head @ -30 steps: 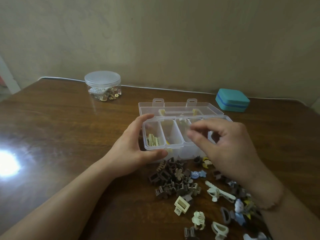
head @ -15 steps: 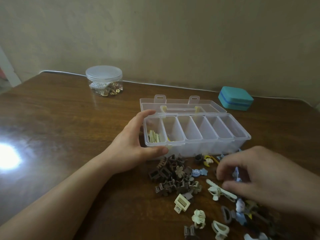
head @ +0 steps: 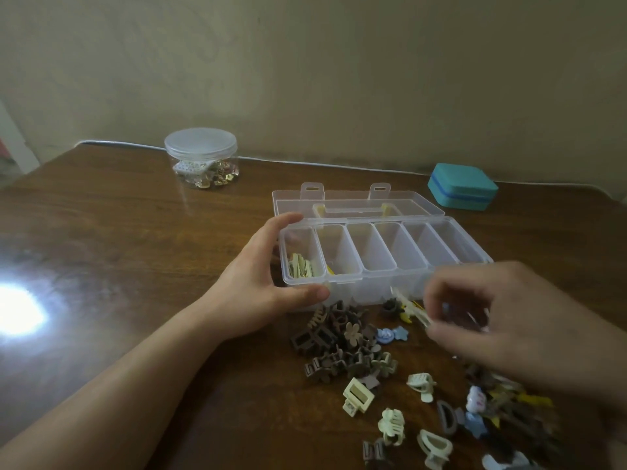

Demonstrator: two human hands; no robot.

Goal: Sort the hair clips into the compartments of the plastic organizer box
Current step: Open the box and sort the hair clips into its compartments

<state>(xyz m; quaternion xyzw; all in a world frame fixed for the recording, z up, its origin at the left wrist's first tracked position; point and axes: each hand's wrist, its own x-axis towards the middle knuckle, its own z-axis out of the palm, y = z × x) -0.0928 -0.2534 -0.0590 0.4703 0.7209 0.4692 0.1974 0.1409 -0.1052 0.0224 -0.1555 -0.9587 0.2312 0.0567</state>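
On top of the big dark brown wooden table (head: 118,266) sits the clear plastic organizer box (head: 383,259) with its lid flipped open toward the wall, six narrow compartments in a row. Leftmost one has a bunch of cream flat clips (head: 302,268) in it, and the next one over has a bit of something yellow at its near end. The left hand (head: 261,286) grips the box's left end, fingers round the far corner and thumb pressed along the front wall. Just in front of the box, the right hand (head: 502,317) hovers above the loose pile of brown claw clips (head: 339,344) and mixed coloured ones. It's blurry, but the fingertips seem to be pinching a pale slim clip (head: 412,308). Back by the wall: a round clear jar (head: 201,157) and a teal case (head: 463,186).
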